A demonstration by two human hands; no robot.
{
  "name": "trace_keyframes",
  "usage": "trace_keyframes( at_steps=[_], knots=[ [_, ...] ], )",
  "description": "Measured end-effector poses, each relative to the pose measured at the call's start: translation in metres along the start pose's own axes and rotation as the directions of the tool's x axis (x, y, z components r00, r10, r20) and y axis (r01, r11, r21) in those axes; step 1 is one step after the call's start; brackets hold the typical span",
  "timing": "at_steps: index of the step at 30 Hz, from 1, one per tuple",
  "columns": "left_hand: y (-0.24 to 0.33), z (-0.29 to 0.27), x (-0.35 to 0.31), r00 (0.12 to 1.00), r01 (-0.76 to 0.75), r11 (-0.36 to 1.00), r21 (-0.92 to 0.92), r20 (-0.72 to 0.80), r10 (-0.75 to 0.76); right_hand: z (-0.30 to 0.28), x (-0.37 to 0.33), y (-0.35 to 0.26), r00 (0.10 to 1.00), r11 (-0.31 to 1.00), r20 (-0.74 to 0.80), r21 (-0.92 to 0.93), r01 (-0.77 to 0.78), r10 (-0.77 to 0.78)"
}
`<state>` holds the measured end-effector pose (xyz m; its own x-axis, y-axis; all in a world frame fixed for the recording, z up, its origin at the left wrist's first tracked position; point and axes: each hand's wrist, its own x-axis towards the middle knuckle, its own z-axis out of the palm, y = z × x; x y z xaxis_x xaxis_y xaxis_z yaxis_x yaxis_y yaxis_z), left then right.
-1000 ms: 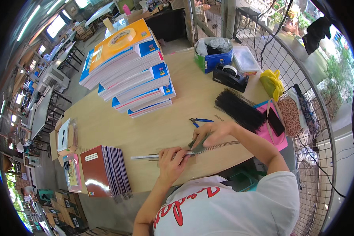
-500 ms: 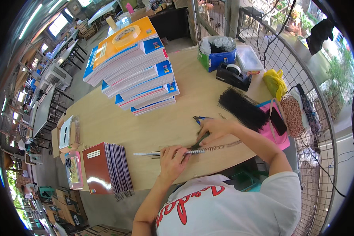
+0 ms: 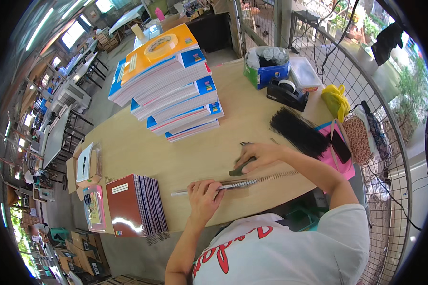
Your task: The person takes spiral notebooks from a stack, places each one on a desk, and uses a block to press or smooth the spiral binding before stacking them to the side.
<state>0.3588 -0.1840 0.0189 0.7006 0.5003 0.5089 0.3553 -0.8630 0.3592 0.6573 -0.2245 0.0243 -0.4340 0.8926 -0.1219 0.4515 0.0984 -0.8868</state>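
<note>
A notebook held edge-on (image 3: 233, 185) stands on the table, its spine toward me. A dark spiral coil (image 3: 276, 176) is partly threaded through its spine, and its free length stretches out to the right. My left hand (image 3: 204, 195) is closed on the notebook at its left part. Just above the spine, my right hand (image 3: 260, 156) grips pliers (image 3: 242, 168) with dark green handles; their jaws point away from me and are partly hidden by blur and fingers. The handle ends are close to the spine; I cannot tell whether they touch.
A tall notebook stack (image 3: 176, 80) topped with a tape roll stands far left. Brown-covered notebooks (image 3: 128, 204) lie near left. A black coil pile (image 3: 297, 130), tape dispenser (image 3: 286, 92), blue-green box (image 3: 266, 71) and yellow bag (image 3: 336, 102) line the right, beside a wire fence.
My left hand has slid left along the notebook, and more of the coiled spine shows beside it. The pliers have turned slightly in my right hand. The whole view has shifted a little.
</note>
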Motion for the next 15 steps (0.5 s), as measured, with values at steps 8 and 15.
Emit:
trace_keyframes(
  at_steps=[8,15],
  knots=[
    [-0.01,-0.012,0.001,0.999,0.018,1.0,0.003,-0.049,-0.017,0.012,0.014,-0.017,0.998,0.996,0.049,-0.084,0.038,-0.034],
    [-0.018,-0.022,-0.001,0.999,0.035,0.999,0.01,-0.041,-0.034,0.018,0.023,-0.035,0.988,0.996,0.131,-0.023,0.083,-0.079]
  ],
)
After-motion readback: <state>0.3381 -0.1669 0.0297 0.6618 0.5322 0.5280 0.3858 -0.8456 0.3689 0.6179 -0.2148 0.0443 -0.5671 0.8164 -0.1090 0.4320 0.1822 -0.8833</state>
